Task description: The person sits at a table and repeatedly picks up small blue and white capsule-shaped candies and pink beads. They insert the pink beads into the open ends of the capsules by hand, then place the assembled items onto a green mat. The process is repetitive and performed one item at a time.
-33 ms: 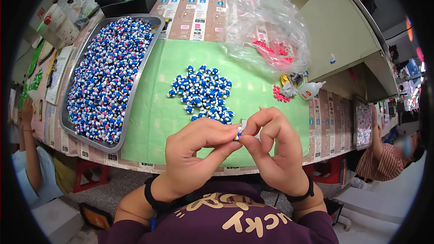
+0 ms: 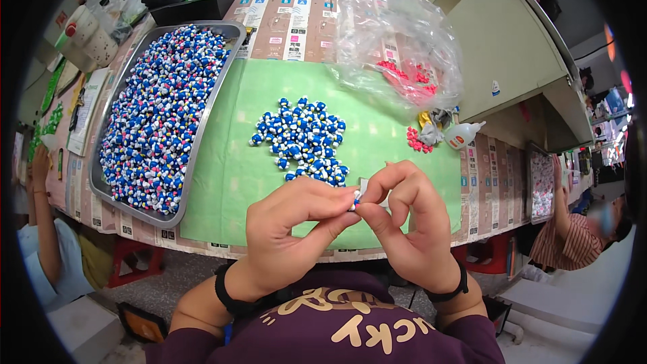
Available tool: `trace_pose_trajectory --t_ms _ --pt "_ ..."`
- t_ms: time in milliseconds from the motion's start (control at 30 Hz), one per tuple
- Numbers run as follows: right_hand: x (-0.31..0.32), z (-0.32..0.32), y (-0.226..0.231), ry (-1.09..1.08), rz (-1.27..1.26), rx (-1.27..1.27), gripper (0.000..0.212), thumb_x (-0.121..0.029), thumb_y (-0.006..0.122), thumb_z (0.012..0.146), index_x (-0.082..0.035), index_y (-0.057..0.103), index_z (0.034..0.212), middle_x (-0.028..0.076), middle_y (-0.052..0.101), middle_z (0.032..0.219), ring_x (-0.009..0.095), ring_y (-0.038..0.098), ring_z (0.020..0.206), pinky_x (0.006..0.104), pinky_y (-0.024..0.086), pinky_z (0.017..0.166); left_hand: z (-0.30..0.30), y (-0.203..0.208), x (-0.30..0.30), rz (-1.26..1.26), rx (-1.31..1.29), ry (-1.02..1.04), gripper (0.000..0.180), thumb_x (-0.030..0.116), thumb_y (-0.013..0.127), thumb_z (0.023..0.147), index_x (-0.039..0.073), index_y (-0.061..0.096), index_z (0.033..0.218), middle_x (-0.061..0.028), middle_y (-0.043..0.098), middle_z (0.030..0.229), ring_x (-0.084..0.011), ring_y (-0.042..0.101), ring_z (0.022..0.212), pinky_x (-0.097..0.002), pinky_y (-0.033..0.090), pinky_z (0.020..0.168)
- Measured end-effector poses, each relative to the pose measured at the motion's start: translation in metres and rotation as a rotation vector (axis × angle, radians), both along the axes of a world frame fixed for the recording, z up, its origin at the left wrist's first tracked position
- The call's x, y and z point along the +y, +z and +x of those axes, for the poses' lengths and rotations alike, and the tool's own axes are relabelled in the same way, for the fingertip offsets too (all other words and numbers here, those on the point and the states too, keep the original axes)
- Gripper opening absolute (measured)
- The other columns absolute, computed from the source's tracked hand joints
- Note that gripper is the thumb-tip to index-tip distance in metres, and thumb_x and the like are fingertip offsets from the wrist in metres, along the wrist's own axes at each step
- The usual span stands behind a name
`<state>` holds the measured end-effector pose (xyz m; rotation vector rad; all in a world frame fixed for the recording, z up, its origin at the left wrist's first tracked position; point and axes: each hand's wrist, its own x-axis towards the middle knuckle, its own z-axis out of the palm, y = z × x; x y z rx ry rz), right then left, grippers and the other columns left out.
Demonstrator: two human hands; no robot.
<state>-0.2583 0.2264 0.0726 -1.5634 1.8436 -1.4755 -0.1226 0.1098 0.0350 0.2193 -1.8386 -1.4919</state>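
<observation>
Thumb and fingertips of my left hand (image 2: 293,219) pinch a tiny blue-and-white plastic figurine (image 2: 354,205) above the near edge of the green mat (image 2: 232,222). My right hand (image 2: 411,219) is closed too, its thumb and forefinger pressed on the same figurine from the right. Most of the piece is covered by fingertips, so its details cannot be made out. Just beyond my hands spreads a loose pile of similar blue-and-white figurines (image 2: 301,136). Partly behind my right fingers lies a small pale flat object (image 2: 364,186).
At left, a metal tray (image 2: 191,182) is filled with figurines, some bearing pink. A white squeeze bottle (image 2: 462,135) lies beside small pink pieces (image 2: 419,140). Behind them is a clear plastic bag (image 2: 377,34) holding pink pieces. A beige cabinet (image 2: 505,40) borders the right; people sit at both sides.
</observation>
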Motion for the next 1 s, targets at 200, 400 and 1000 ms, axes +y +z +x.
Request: trace_pose_trajectory --t_ms 200,400,1000 --pt "0.001 -0.006 -0.001 -0.014 0.078 -0.201 0.034 0.003 0.074 0.078 -0.009 0.043 0.084 0.006 0.045 0.089 0.017 0.051 0.084 0.0316 0.04 0.082 0.008 0.004 -0.011 -0.104 0.021 -0.094 0.024 -0.012 0.076 0.074 0.0 0.067 0.093 -0.0131 0.067 0.095 -0.019 0.067 0.083 -0.0291 0.056 0.07" --pt "0.034 -0.057 -0.002 -0.272 0.014 -0.212 0.031 0.006 0.069 0.08 -0.009 0.041 0.083 0.004 0.049 0.091 0.014 0.049 0.088 0.0298 0.04 0.088 0.059 -0.006 -0.074 -0.085 -0.037 0.454 0.014 -0.011 0.065 0.083 0.0 0.062 0.09 -0.0068 0.063 0.089 -0.011 0.059 0.074 -0.0215 0.05 0.064" --pt "0.069 -0.112 -0.058 -0.323 0.462 0.131 0.009 0.008 0.058 0.079 0.001 0.053 0.083 0.01 0.059 0.073 0.02 0.06 0.068 0.0317 0.047 0.065 0.004 -0.019 -0.054 -0.504 -0.699 -0.033 0.017 -0.004 0.066 0.081 -0.001 0.058 0.096 -0.013 0.055 0.09 -0.0283 0.059 0.077 -0.0359 0.047 0.068"
